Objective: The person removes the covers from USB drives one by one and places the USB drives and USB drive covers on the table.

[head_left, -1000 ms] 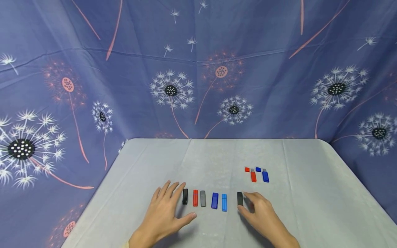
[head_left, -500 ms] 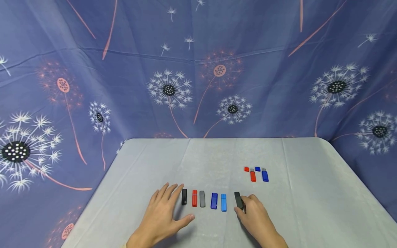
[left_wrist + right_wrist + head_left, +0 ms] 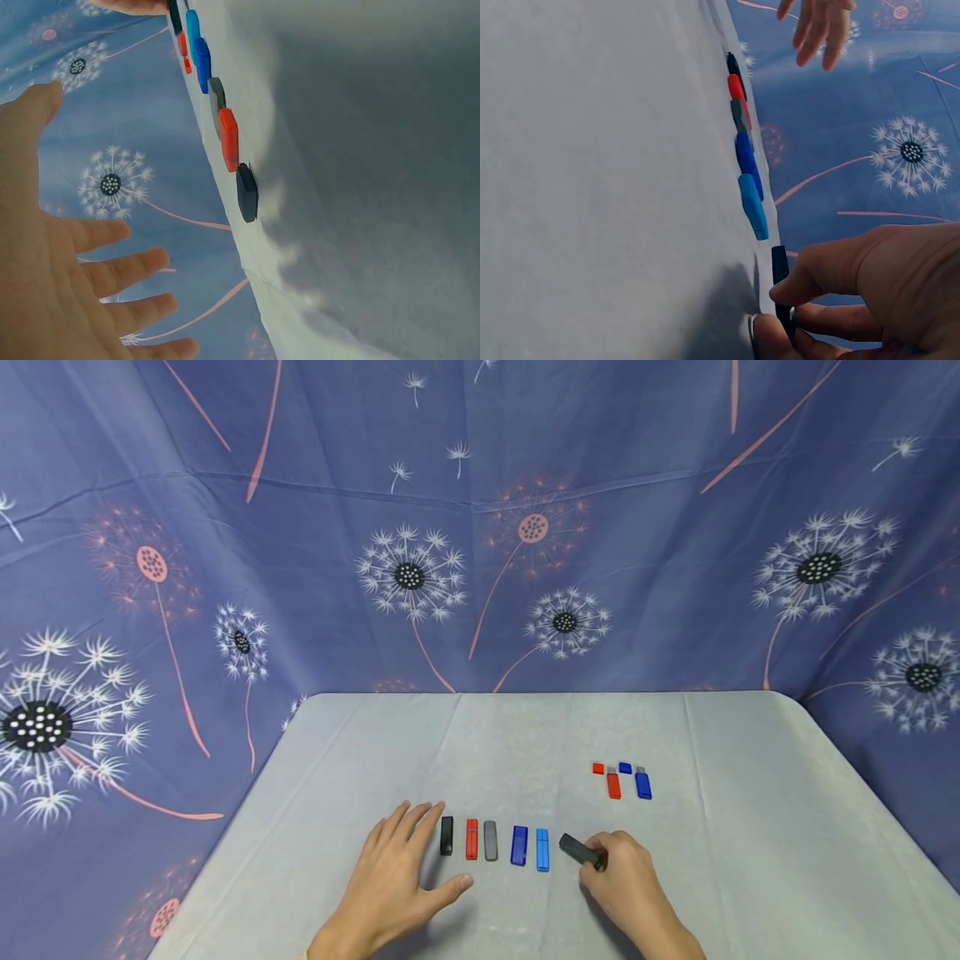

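Note:
My right hand [image 3: 626, 877] pinches a black USB stick [image 3: 579, 849] between thumb and fingers, its far end angled up to the left. In the right wrist view the same black stick [image 3: 781, 281] shows between the fingertips. To its left a row of capped USB sticks lies on the table: light blue [image 3: 542, 850], dark blue [image 3: 519, 846], grey [image 3: 491, 841], red [image 3: 472, 839] and black [image 3: 447, 836]. My left hand [image 3: 397, 872] is spread with straight fingers beside the leftmost black stick, holding nothing; its palm [image 3: 45, 277] fills the left of the left wrist view.
Farther back right lie an uncapped red USB stick [image 3: 613, 786] and an uncapped blue one [image 3: 642, 783], metal plugs showing. A red cap [image 3: 597, 768] and a blue cap [image 3: 625, 768] lie by them. The white-covered table [image 3: 375, 743] ends at a blue dandelion-print curtain [image 3: 337, 635].
The black USB stick in my right hand has turned from upright in view to slanting left, its far end swinging leftward as the fingers closed round it. My left hand stays put.

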A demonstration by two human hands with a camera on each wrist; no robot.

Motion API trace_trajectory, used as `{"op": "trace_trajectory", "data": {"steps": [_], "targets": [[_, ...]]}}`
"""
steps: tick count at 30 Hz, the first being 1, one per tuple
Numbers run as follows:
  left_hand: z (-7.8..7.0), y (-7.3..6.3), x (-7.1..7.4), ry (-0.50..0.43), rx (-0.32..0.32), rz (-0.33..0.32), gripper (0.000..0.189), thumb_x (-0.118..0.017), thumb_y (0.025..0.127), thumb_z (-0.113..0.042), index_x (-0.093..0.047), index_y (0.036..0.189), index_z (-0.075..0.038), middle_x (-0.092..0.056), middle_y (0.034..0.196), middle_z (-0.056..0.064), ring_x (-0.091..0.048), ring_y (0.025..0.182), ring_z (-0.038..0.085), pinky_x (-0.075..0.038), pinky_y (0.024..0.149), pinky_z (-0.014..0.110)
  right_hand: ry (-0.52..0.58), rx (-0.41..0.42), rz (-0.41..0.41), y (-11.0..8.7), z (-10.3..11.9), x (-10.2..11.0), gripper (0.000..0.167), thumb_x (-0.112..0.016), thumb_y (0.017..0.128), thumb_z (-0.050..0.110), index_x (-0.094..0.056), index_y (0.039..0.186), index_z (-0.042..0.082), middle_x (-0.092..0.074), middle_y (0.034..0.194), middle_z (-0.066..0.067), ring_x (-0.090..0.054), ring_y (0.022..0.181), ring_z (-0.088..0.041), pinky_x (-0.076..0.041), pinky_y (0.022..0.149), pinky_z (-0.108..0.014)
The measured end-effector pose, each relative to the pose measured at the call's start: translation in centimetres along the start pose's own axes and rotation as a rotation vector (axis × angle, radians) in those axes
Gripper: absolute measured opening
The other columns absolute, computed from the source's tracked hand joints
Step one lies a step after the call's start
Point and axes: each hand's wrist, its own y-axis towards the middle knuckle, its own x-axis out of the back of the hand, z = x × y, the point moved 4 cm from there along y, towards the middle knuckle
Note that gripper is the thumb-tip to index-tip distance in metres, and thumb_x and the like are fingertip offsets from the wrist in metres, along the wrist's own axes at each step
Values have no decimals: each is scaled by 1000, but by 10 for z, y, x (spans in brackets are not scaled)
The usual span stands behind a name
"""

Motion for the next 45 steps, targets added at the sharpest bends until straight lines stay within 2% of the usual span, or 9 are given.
{"op": "trace_trajectory", "data": {"steps": [8, 15, 23, 31, 38, 41, 45], "targets": [[-1, 1, -1, -33, 20, 1, 94, -62, 84, -81, -52, 152, -16, -59, 144, 6, -52, 138, 39, -43, 109, 60, 39, -12, 38, 2, 0, 6, 17, -82, 75, -10, -76, 87, 0, -71, 76, -4, -60, 68, -15, -52, 61, -31], [-7, 6, -2, -128, 38, -3, 91, -63, 84, -79, -52, 152, -19, -60, 144, 4, -53, 138, 37, -45, 108, 61, 59, -36, 34, 1, 2, 15, 19, -84, 75, -10, -77, 88, 3, -71, 77, -3, -61, 70, -16, -53, 64, -32], [-22, 13, -6, -241, 61, 29, 85, -67, 86, -73, -52, 151, -21, -59, 145, 4, -53, 139, 31, -46, 107, 60, 100, -11, 12, -1, 10, 26, 20, -85, 75, -8, -79, 86, 8, -71, 75, 0, -58, 69, -13, -47, 59, -25], [-36, 20, -11, -260, 15, 34, 84, -65, 88, -73, -47, 154, -25, -58, 146, -3, -55, 135, 18, -52, 104, 51, 166, -19, 39, -7, 21, 35, 21, -85, 78, -5, -80, 88, 14, -74, 83, 2, -63, 74, -11, -53, 64, -23], [-47, 30, -8, -300, -10, 59, 83, -66, 88, -73, -45, 155, -30, -55, 150, -2, -52, 140, 23, -49, 110, 51, 219, 17, 38, -13, 36, 44, 24, -84, 79, -4, -79, 89, 18, -74, 84, 5, -66, 74, -6, -56, 67, -19], [-51, 32, -4, -314, -55, 75, 80, -65, 89, -72, -45, 155, -32, -53, 152, -4, -49, 143, 22, -48, 111, 51, 225, 47, 35, -15, 40, 46, 25, -85, 79, -4, -79, 89, 19, -74, 85, 6, -67, 75, -5, -56, 69, -19], [-57, 36, 3, -330, -164, 69, 76, -67, 91, -66, -45, 155, -30, -54, 150, -9, -49, 142, 18, -50, 109, 47, 253, 83, 41, -18, 44, 49, 27, -84, 79, -4, -78, 89, 21, -76, 89, 8, -69, 79, -3, -57, 72, -19]]}}
